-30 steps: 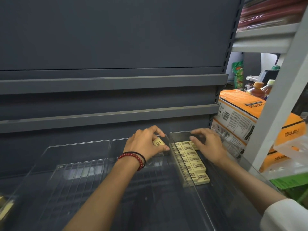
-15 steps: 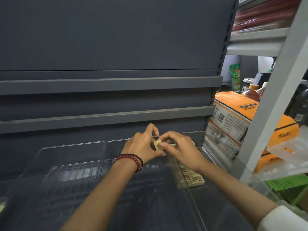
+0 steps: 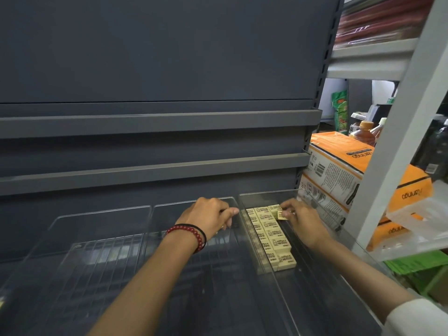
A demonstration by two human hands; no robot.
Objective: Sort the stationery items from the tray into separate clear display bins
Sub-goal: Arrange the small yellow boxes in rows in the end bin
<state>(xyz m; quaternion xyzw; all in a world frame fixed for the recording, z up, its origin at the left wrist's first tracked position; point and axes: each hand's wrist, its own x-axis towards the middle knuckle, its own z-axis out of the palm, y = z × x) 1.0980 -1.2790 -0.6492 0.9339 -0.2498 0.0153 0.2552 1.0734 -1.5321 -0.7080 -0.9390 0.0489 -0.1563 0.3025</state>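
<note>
Pale yellow erasers [image 3: 269,235] lie in two neat rows along the left side of the rightmost clear bin [image 3: 266,192]. My right hand [image 3: 301,223] is at the far end of that bin and pinches one more eraser [image 3: 280,214] beside the rows, low over the bin floor. My left hand [image 3: 208,217], with a red bead bracelet on its wrist, hovers in the middle clear bin [image 3: 194,202]. Its thumb touches the wall between the two bins, its fingers hang loosely curled, and I see nothing in it. A third clear bin [image 3: 97,212] stands to the left.
Grey shelf rails [image 3: 155,122] and a dark back panel rise right behind the bins. Orange-and-white cartons [image 3: 339,170] are stacked close to the right bin. A white shelf upright [image 3: 400,141] crosses the right side, with bottles [image 3: 363,132] behind it and green packs [image 3: 417,265] below.
The eraser passed from my left hand to my right hand. My right hand then carried it to the far end of the right bin, while my left hand stayed by the bin wall.
</note>
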